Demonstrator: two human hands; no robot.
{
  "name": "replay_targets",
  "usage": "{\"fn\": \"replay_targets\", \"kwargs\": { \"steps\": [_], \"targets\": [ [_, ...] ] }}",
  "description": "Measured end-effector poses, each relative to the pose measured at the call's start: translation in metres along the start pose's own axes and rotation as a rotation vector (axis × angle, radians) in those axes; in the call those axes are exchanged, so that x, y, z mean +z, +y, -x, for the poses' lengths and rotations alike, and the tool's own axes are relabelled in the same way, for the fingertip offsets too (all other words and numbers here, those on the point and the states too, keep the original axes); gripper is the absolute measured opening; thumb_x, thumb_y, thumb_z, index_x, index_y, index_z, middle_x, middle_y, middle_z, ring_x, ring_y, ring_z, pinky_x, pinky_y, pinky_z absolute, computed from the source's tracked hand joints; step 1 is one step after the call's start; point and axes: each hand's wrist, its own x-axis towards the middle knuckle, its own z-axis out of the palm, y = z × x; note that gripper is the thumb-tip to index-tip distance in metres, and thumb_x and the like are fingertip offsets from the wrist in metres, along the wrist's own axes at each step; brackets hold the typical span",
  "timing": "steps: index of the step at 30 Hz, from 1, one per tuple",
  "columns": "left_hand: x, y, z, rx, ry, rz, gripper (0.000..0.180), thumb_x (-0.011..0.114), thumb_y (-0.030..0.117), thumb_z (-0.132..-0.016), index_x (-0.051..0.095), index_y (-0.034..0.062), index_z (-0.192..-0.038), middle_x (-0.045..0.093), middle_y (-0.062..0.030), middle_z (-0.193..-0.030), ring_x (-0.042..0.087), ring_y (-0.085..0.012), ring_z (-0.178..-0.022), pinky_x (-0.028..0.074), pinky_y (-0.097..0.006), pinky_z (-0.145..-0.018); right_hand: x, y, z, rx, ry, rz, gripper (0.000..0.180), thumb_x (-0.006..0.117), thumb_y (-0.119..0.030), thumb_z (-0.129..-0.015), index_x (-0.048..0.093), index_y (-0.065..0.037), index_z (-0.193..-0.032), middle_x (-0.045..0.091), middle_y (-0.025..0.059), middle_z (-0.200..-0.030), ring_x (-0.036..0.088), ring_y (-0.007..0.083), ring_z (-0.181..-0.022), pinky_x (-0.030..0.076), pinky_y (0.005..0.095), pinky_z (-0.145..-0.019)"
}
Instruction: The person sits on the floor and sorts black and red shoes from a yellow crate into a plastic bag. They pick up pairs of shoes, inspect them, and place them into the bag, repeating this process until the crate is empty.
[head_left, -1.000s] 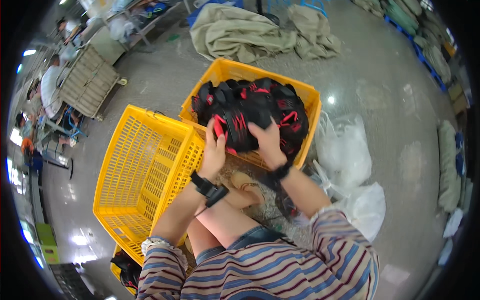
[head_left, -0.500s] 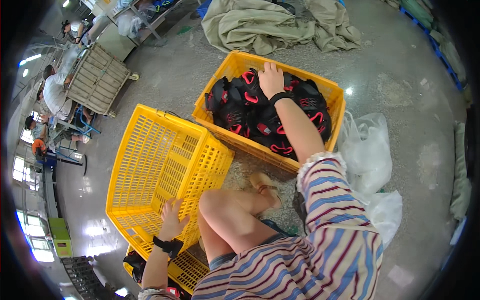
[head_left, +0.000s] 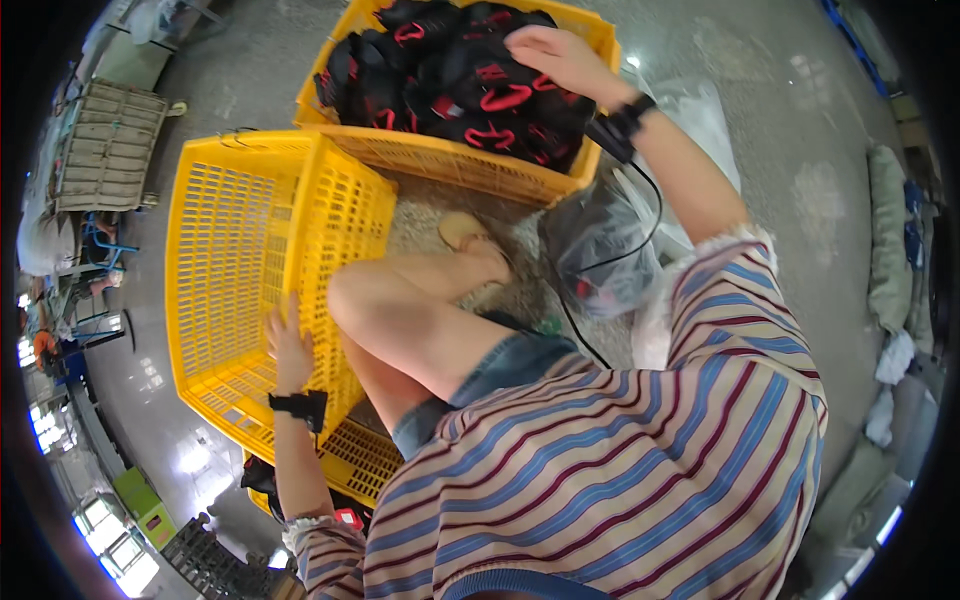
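right hand: [head_left: 560, 55] lying palm-down on the heap of black-and-red shoe parts [head_left: 470, 80]; fingers spread and pretty loose, resting on top rather than clamped round any one piece; can't tell if anything's pinched underneath

left hand: [head_left: 288, 345] down at the near edge of the empty yellow crate [head_left: 240, 260]; fingers hooked over its slatted wall, so it's gripping the crate itself

shoe parts: piled high in the full yellow crate [head_left: 470, 170], which sits at the top of the view, straight ahead of the person's knees

empty crate: tipped on its side just left of the bent knee; its upper corner touches the full crate's front wall

wrist straps: black bands on both wrists; a thin black cable runs from the right one down towards the lap

clear plastic bag: [head_left: 600, 250] crumpled just below the full crate, beside the right forearm

floor: grey concrete; white bags off to the right, a wooden pallet [head_left: 105, 150] far left
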Motion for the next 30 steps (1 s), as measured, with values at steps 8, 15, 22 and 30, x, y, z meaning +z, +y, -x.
{"fn": "replay_targets", "kwargs": {
  "steps": [8,15,22,30],
  "targets": [
    [0.009,-0.049,-0.044,-0.345,0.022,-0.096,0.067,0.056,0.037,-0.091,0.018,0.0396,-0.147,0.007,-0.0136,-0.155,0.002,-0.0437,-0.14,0.017,-0.067,-0.103,-0.038,0.055,0.355,0.806,-0.22,0.958,0.095,0.079,-0.033,-0.068,0.026,-0.007,-0.143,0.028,0.028,-0.143,0.048,0.0405,-0.12,0.045,0.044,-0.094],
    [-0.006,-0.097,-0.039,-0.283,0.081,0.24,0.069,0.058,0.039,-0.089,0.026,0.0209,-0.147,0.01,-0.0145,-0.155,0.013,-0.0412,-0.14,0.023,-0.055,-0.109,0.045,0.131,0.447,0.944,0.099,0.654,0.046,0.071,-0.033,-0.077,0.059,-0.001,-0.107,0.063,0.0267,-0.095,0.059,0.0425,-0.097,0.046,0.0476,-0.086],
    [0.034,-0.106,0.065,-0.503,0.068,0.022,0.094,0.066,0.031,-0.083,0.003,0.0199,-0.151,-0.004,-0.0058,-0.157,0.001,-0.0401,-0.142,0.027,-0.066,-0.103,-0.081,-0.068,0.314,0.695,0.553,-0.154,0.03,0.059,-0.009,-0.087,0.055,-0.006,-0.117,0.047,-0.0071,-0.064,0.041,0.0048,-0.05,0.034,0.0203,-0.045],
    [0.003,-0.118,0.054,-0.669,0.056,-0.028,0.106,0.073,0.044,-0.076,-0.002,0.0313,-0.15,-0.012,-0.0077,-0.156,-0.012,-0.0411,-0.141,0.023,-0.072,-0.1,-0.096,-0.321,0.053,-0.114,-0.083,-0.088,0.03,0.056,-0.007,-0.088,0.05,0.005,-0.115,0.052,0.0036,-0.072,0.051,0.011,-0.06,0.045,0.0267,-0.058]
  ]
}}
